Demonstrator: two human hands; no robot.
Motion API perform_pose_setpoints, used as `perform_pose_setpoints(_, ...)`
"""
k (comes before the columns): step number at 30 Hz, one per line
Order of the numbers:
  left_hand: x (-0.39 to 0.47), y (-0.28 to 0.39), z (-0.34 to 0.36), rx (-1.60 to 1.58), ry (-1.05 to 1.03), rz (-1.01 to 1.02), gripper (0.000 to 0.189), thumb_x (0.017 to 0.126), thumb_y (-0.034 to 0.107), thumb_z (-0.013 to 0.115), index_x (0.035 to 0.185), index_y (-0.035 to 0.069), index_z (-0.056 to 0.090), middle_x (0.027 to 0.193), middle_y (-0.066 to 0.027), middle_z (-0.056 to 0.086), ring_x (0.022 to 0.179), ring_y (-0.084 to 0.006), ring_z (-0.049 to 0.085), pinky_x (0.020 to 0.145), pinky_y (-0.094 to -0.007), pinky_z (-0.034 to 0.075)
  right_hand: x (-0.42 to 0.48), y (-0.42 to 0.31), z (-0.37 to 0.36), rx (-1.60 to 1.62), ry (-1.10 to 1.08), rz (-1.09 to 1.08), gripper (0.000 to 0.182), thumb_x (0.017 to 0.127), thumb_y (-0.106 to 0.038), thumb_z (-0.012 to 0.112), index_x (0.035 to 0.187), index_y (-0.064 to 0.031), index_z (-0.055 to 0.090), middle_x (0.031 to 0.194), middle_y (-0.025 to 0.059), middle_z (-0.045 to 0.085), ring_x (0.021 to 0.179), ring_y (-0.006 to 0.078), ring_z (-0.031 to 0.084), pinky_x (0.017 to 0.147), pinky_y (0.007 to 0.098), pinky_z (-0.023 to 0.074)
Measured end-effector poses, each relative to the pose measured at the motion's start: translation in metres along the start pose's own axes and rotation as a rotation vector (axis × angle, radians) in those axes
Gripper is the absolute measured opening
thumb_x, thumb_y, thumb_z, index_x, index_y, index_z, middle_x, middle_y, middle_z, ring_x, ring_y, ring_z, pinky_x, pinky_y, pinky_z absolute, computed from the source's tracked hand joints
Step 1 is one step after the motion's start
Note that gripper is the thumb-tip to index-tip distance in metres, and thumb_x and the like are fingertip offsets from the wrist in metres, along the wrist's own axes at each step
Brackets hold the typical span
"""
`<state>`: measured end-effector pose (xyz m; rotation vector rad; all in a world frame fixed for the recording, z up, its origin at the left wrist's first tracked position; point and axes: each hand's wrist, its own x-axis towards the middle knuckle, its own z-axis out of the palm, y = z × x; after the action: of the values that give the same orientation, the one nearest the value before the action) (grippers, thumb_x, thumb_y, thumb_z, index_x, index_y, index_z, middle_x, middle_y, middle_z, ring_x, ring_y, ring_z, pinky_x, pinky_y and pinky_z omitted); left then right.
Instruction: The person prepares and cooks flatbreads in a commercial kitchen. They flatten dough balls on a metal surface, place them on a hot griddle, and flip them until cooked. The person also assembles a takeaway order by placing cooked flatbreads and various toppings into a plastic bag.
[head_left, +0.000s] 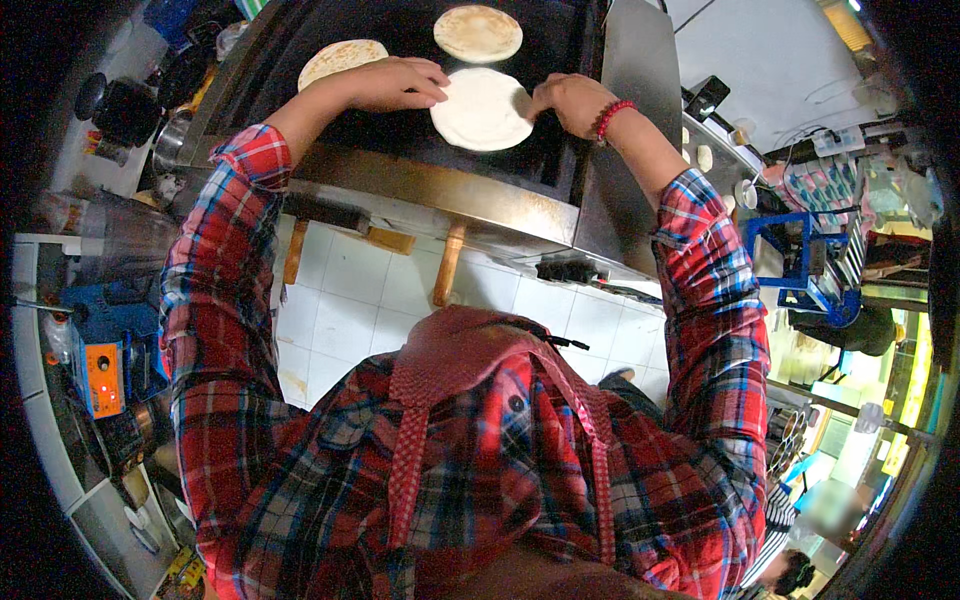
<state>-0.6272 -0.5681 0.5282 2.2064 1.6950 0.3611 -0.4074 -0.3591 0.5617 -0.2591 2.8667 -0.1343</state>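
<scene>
A pale round flatbread (482, 111) lies on a dark flat griddle (360, 142). My left hand (397, 82) reaches over the griddle, its fingertips at the bread's upper left edge. On the bread's right side is my right hand (574, 101), fingers bent at the edge, with a red bead bracelet (616, 118) on the wrist. Whether either hand grips the bread cannot be told. Farther back lies a lightly browned flatbread (478, 34). Another browned flatbread (341, 60) is partly hidden behind my left hand and wrist.
The griddle's metal front rim (450, 187) runs before me, with a wooden handle (449, 262) below it. Small pale dough pieces (704, 157) lie on a counter at right, near a blue metal frame (784, 251). A person in striped clothing (772, 525) is at lower right.
</scene>
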Motion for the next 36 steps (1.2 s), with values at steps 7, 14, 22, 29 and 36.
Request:
perform_pose_setpoints(7, 0.020, 0.006, 0.009, 0.179, -0.108, 0.046, 0.023, 0.085, 0.022, 0.055, 0.105, 0.014, 0.064, 0.115, -0.0079, 0.054, 0.111, -0.0254, 0.047, 0.091, -0.0375, 0.039, -0.007, -0.033, 0.009, -0.129, -0.096, -0.171, 0.049, 0.066, 0.006, 0.054, 0.110, -0.0142, 0.061, 0.115, 0.0074, 0.057, 0.110, 0.0234, 0.051, 0.097, 0.0346, 0.0374)
perform_pose_setpoints(14, 0.016, -0.005, 0.015, 0.237, -0.091, -0.094, 0.034, 0.088, 0.027, 0.052, 0.118, 0.014, 0.055, 0.132, -0.0065, 0.044, 0.128, -0.0265, 0.033, 0.100, -0.0385, 0.033, -0.013, 0.011, 0.011, -0.291, -0.013, 0.041, 0.064, 0.064, 0.012, 0.052, 0.121, -0.0174, 0.054, 0.128, 0.0027, 0.050, 0.117, 0.0202, 0.045, 0.097, 0.0366, 0.0376)
perform_pose_setpoints(22, 0.026, 0.014, 0.012, 0.217, 0.002, -0.123, 0.034, 0.089, 0.028, 0.049, 0.118, 0.013, 0.056, 0.132, -0.0054, 0.045, 0.126, -0.0262, 0.036, 0.098, -0.0383, 0.034, -0.003, 0.032, 0.008, -0.175, -0.093, 0.154, 0.051, 0.065, 0.010, 0.048, 0.109, -0.0130, 0.060, 0.121, 0.0038, 0.054, 0.115, 0.0244, 0.046, 0.096, 0.0345, 0.0397)
perform_pose_setpoints(29, 0.020, 0.020, 0.014, 0.334, -0.128, -0.111, 0.033, 0.087, 0.027, 0.051, 0.115, 0.012, 0.058, 0.130, -0.0057, 0.047, 0.124, -0.0263, 0.037, 0.095, -0.0387, 0.037, -0.004, 0.038, 0.019, -0.080, -0.210, 0.237, 0.038, 0.065, 0.009, 0.048, 0.090, -0.0127, 0.067, 0.106, 0.0055, 0.059, 0.108, 0.0261, 0.050, 0.092, 0.0352, 0.0418)
perform_pose_setpoints(36, 0.018, 0.017, 0.018, 0.181, -0.026, 0.021, 0.030, 0.087, 0.026, 0.052, 0.113, 0.014, 0.059, 0.127, -0.0077, 0.049, 0.123, -0.0290, 0.038, 0.096, -0.0365, 0.037, -0.012, -0.007, 0.021, 0.046, 0.098, -0.185, 0.039, 0.066, 0.007, 0.050, 0.094, -0.0155, 0.067, 0.104, 0.0087, 0.061, 0.101, 0.0282, 0.055, 0.086, 0.0363, 0.0458)
